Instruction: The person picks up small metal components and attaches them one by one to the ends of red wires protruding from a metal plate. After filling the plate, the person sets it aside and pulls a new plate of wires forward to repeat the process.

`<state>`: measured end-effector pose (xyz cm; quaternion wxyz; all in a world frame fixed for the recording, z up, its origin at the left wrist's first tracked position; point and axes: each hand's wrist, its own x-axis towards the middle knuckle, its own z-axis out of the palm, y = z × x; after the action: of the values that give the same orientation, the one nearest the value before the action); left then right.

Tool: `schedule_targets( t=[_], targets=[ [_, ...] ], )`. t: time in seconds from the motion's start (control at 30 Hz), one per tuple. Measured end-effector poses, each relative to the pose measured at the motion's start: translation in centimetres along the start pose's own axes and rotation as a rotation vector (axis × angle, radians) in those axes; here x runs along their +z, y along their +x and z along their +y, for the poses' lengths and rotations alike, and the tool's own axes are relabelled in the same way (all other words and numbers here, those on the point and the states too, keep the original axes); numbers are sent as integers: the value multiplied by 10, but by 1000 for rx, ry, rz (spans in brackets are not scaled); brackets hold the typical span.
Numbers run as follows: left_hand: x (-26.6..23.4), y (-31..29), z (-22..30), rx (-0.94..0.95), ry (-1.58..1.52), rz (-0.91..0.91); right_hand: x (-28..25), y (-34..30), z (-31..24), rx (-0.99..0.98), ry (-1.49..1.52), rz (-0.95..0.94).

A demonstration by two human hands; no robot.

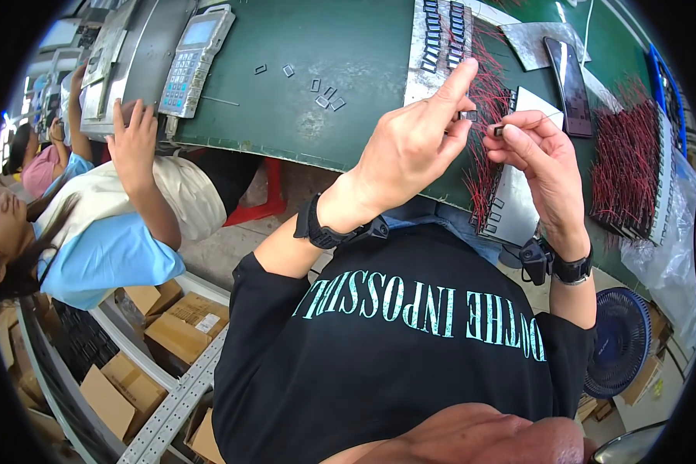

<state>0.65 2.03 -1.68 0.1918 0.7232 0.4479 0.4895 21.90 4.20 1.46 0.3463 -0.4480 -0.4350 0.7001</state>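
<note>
We grip a small black rectangular housing (468, 115) in the left hand (411, 130), pinched at the thumb with the index finger extended, right of the upper centre of the frame. The right hand (545, 151) pinches a small dark part (499, 131) between thumb and forefinger, just to the right; the two pieces are apart. Fine red wires (487, 85) lie behind both hands; we cannot tell whether either piece carries one.

For good control, we judge that we should hold each piece by its edges, keep both level, and hold the fingers clear of the wires, which could snag. Loose rectangular frames (288, 70) lie on the green tabletop (263, 116), upper centre-left; we should keep our sleeves and wrists off them.
</note>
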Motion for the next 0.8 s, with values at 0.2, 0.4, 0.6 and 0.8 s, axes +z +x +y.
schedule_targets(
  t=[0.2,0.4,0.6,0.8],
  targets=[
    [5,4,8,109,178,-60,5,7,13,-84,34,21],
    [13,3,12,51,12,-25,2,9,22,-55,52,32],
    [17,-4,6,-149,-161,-9,2,8,24,-14,106,64],
    [12,-6,-1,-218,-108,-126,0,8,27,-16,100,45]
  ],
)
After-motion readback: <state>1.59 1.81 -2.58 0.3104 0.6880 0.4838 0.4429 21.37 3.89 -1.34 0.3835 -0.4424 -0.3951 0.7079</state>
